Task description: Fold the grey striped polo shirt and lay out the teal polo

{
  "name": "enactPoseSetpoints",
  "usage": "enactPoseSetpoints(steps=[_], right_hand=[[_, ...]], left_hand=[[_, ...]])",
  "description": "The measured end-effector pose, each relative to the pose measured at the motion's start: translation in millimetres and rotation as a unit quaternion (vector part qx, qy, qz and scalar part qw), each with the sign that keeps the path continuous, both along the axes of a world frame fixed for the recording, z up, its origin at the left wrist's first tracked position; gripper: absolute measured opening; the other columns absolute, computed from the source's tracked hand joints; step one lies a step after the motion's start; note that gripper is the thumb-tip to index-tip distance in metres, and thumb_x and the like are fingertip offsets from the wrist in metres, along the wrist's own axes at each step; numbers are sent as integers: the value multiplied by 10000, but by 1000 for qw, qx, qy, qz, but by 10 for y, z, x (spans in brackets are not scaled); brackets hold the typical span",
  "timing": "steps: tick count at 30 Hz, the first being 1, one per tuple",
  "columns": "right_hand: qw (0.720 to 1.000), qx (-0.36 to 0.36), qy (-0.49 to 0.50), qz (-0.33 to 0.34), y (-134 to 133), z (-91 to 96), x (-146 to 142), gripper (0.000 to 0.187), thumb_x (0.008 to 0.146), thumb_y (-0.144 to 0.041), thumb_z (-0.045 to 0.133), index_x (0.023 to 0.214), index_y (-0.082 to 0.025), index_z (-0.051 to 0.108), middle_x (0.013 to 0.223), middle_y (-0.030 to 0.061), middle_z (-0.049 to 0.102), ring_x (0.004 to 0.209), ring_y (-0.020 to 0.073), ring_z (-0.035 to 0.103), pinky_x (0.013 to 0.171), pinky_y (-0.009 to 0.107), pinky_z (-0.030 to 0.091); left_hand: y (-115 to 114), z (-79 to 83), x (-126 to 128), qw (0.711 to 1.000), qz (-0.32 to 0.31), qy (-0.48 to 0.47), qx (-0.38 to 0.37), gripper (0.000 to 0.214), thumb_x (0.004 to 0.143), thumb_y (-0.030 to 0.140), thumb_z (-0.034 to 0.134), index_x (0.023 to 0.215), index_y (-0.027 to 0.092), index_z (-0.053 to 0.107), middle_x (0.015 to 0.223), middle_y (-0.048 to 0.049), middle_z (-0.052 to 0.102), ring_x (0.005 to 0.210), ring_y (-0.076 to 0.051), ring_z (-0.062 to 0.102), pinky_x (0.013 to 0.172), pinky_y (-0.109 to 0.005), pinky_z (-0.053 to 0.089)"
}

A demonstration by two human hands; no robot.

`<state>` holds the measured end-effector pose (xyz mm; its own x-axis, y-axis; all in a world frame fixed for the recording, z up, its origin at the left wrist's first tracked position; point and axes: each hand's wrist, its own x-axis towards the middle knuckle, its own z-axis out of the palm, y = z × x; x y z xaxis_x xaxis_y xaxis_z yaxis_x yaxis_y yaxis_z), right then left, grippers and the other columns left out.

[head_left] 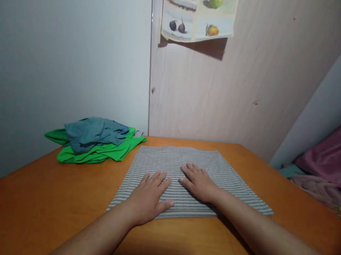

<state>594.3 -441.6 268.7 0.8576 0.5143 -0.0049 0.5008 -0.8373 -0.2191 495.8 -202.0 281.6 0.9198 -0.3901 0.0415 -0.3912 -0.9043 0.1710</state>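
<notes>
A grey-and-white striped cloth (227,176) lies flat and folded into a rectangle on the orange wooden table (40,204). My left hand (148,196) rests palm down on the cloth's near left part, fingers stretched out. My right hand (199,182) lies flat on the cloth's middle, fingers extended toward the left. Neither hand holds anything.
A pile of crumpled clothes sits at the table's back left: a blue-grey garment (93,133) on top of a bright green one (100,152). Walls stand close behind the table, with a fruit poster (197,14) above. Pink and purple bedding (328,162) lies to the right.
</notes>
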Motion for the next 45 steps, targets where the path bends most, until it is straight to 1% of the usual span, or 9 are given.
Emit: enactPoseSetpoints(steps=[4, 8, 15, 20, 28, 33, 38, 41, 45], right_hand=[[999, -26, -2, -20, -164, -9, -212, 783, 956, -725, 230, 1589, -265, 250, 1670, 104, 133, 1539, 318, 64, 1204, 583, 51], [998, -19, 12, -52, -227, 21, -353, 794, 960, -718, 220, 1590, -236, 249, 1666, 120, 148, 1538, 323, 69, 1200, 593, 82], [1000, -5, 7, 26, -132, 4, -728, 779, 951, -735, 229, 1588, -287, 244, 1669, 91, 106, 1538, 321, 34, 1203, 606, 16], [1000, -10, 18, 22, -149, 3, -775, 829, 926, -768, 262, 1594, -280, 212, 1664, 107, 98, 1534, 342, 41, 1198, 625, 45], [1000, -25, 3, 9, -114, -58, -846, 842, 914, -790, 209, 1590, -290, 223, 1664, 82, 93, 1533, 336, 52, 1200, 629, 53], [1000, -20, 10, 3, -167, -51, -907, 823, 922, -779, 210, 1588, -295, 231, 1665, 79, 88, 1535, 325, 37, 1206, 615, 28], [999, -10, 41, -7, -266, 27, -952, 824, 927, -775, 198, 1588, -286, 236, 1666, 98, 85, 1538, 309, 44, 1211, 593, 42], [998, -10, 34, -42, -373, 52, -957, 813, 940, -754, 201, 1591, -269, 236, 1667, 100, 79, 1538, 309, 35, 1213, 584, 26], [995, -13, 23, -96, -624, 6, -977, 816, 938, -751, 234, 1591, -263, 241, 1668, 87, 86, 1540, 304, 27, 1215, 579, 13]], left_hand=[[8, -47, 5, 1000, 0, 16, 3, 799, 934, 742, 324, 1565, 252, 323, 1654, -116, 183, 1529, -335, 133, 1210, -604, 110], [-1, -31, -2, 1000, -10, -10, -5, 802, 937, 737, 331, 1561, 234, 335, 1653, -116, 196, 1533, -334, 113, 1214, -606, 74], [-31, -27, -40, 999, -35, 15, 1, 835, 909, 779, 321, 1559, 255, 337, 1648, -113, 220, 1528, -351, 127, 1204, -629, 82], [-31, -19, -51, 999, -27, 20, 6, 870, 887, 801, 333, 1566, 256, 321, 1651, -118, 205, 1524, -360, 137, 1201, -629, 95], [-43, 11, -77, 999, -22, 29, 4, 960, 830, 866, 334, 1567, 251, 314, 1653, -125, 191, 1527, -363, 119, 1197, -638, 91], [-46, 27, -78, 999, -22, 35, 7, 954, 829, 862, 349, 1569, 262, 309, 1655, -118, 185, 1529, -359, 111, 1198, -634, 93], [-10, -24, -43, 999, -24, 28, 5, 949, 835, 857, 342, 1577, 267, 286, 1653, -111, 177, 1527, -356, 124, 1200, -633, 85], [4, -49, -14, 1000, -25, 19, 5, 909, 855, 835, 341, 1573, 280, 293, 1648, -103, 197, 1526, -349, 138, 1203, -625, 88], [2, -31, -5, 1000, -19, 14, 6, 895, 855, 828, 354, 1565, 286, 313, 1644, -100, 200, 1523, -352, 143, 1203, -625, 101]])
